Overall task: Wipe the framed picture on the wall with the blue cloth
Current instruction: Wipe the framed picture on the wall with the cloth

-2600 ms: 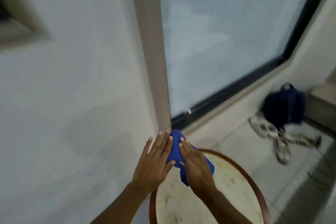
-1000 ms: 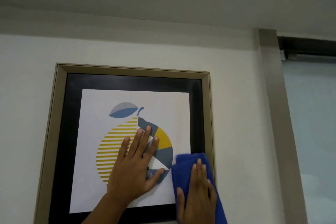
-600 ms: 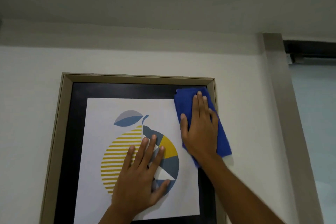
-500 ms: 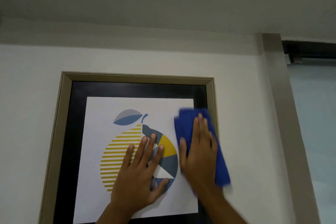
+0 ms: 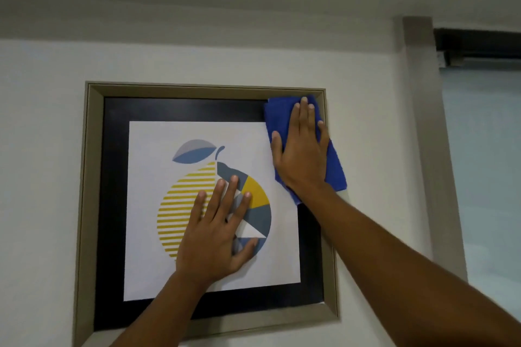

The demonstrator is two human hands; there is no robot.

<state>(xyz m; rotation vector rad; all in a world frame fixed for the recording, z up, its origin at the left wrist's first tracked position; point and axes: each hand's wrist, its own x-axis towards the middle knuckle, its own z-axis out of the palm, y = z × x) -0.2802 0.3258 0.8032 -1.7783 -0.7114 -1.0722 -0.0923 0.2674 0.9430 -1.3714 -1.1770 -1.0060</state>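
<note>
The framed picture (image 5: 112, 205) hangs on the wall (image 5: 42, 149) before me. My left hand (image 5: 214, 236) lies flat on the print's middle, fingers spread, gripping nothing, steadying the frame. Up and right of it, my right hand (image 5: 301, 149) presses the blue cloth (image 5: 334, 166) flat under an open palm against the picture's top right corner, the cloth's long axis running down the right rail. From here the unwiped glass lies leftward and down; I judge the top band offers open room, while my left hand blocks the centre.

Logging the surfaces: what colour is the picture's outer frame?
Beige-tan, around a black mat; the framed picture shows in the head view.
</note>
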